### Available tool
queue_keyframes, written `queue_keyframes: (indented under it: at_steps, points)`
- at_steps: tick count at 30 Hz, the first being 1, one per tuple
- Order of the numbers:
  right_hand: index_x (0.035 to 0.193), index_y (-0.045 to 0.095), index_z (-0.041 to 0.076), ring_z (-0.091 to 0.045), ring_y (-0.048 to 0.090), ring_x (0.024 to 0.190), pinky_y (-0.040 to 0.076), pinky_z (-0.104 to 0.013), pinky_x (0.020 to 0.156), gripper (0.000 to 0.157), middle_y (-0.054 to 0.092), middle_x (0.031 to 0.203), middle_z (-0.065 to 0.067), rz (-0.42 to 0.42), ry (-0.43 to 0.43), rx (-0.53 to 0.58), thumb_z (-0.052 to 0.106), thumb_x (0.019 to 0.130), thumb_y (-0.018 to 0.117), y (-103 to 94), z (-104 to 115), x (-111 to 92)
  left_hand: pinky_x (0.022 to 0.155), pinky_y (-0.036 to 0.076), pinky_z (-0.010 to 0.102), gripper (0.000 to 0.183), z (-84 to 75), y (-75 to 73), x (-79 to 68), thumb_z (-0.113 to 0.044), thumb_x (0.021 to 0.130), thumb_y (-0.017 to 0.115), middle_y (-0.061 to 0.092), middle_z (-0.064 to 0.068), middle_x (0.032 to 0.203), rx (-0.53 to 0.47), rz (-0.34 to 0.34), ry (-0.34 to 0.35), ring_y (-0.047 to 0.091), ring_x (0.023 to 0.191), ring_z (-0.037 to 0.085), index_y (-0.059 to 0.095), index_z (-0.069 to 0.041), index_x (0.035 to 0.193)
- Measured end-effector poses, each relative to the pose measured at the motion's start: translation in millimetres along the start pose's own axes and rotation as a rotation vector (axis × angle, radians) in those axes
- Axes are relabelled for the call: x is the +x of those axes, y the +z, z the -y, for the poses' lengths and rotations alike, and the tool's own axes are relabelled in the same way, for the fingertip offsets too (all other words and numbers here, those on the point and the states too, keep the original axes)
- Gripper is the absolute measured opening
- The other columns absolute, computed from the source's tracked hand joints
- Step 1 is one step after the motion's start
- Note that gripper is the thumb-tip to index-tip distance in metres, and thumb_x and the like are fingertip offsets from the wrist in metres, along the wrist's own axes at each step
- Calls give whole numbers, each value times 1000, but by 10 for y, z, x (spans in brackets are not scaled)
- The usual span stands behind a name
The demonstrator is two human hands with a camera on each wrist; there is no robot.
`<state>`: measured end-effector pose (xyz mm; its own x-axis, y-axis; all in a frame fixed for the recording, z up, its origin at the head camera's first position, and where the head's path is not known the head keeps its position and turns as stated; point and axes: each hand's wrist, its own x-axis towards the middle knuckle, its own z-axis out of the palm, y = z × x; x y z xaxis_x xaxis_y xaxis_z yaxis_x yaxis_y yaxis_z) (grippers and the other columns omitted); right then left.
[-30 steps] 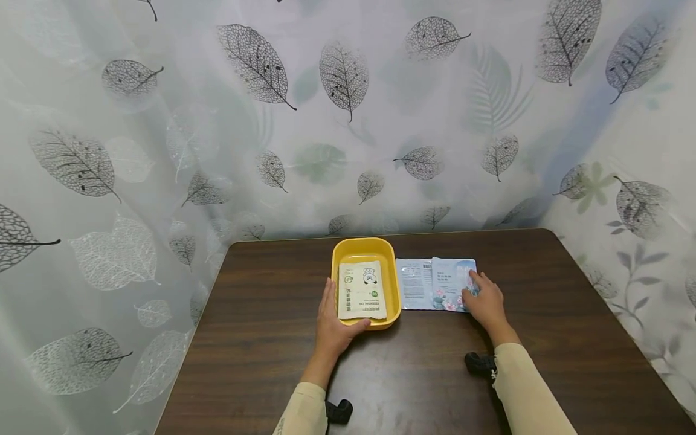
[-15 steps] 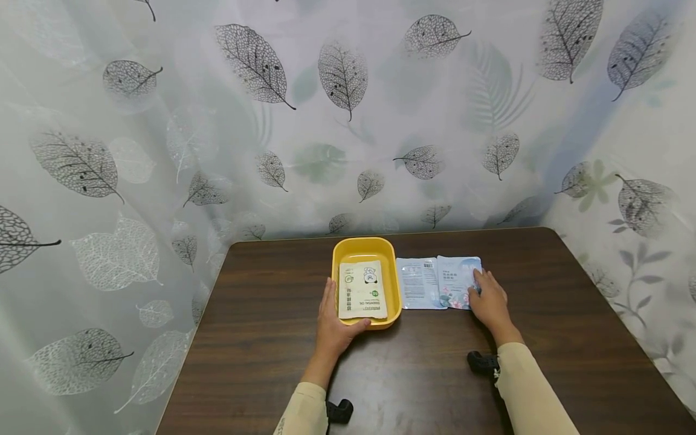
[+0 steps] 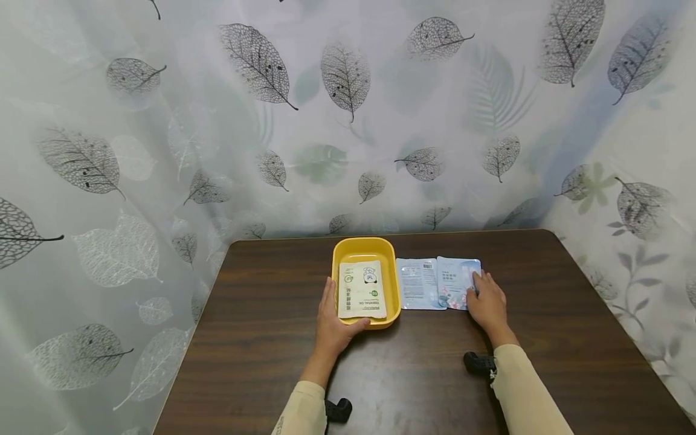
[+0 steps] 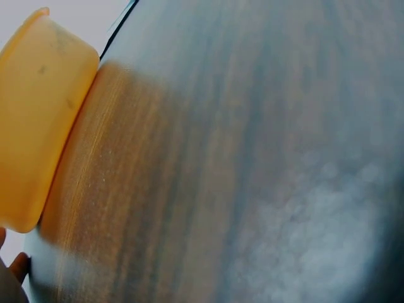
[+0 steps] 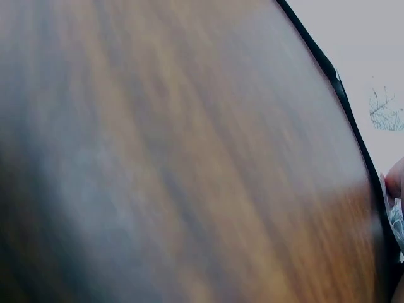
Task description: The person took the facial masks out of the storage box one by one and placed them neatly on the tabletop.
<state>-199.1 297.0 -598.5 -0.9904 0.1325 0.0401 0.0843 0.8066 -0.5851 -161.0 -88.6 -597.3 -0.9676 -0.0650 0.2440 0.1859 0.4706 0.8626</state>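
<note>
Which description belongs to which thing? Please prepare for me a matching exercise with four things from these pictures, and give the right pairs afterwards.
Things
1. tray
2. cream packet
3. flowered pouch
4. table

Descriptions
A. overlaps another pouch
B. dark brown, with a wood-grain look
C. lies inside a container
D. plain yellow, with rounded corners

Right pairs: 1-D, 2-C, 3-A, 4-B
</note>
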Motion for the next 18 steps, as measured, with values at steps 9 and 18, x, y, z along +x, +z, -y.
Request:
queue_keyframes:
  at_steps: [9, 18]
  points:
    - [154, 34, -7, -51, 16, 153, 8, -69, 120, 58, 21, 164, -33, -13, 25, 24, 19, 103, 42, 23, -6, -13, 122, 30, 56, 131, -14, -7, 6, -49, 55, 96, 25, 3, 171, 8, 0, 3, 29, 155, 29, 30, -9, 161]
    - [154, 36, -4, -50, 19, 153, 9, -68, 121, 58, 24, 164, -31, -37, 33, 38, 20, 103, 46, 29, -12, -23, 123, 29, 55, 131, -12, 5, -2, -53, 56, 95, 22, -2, 172, 10, 10, -12, 27, 156, 27, 28, -13, 162]
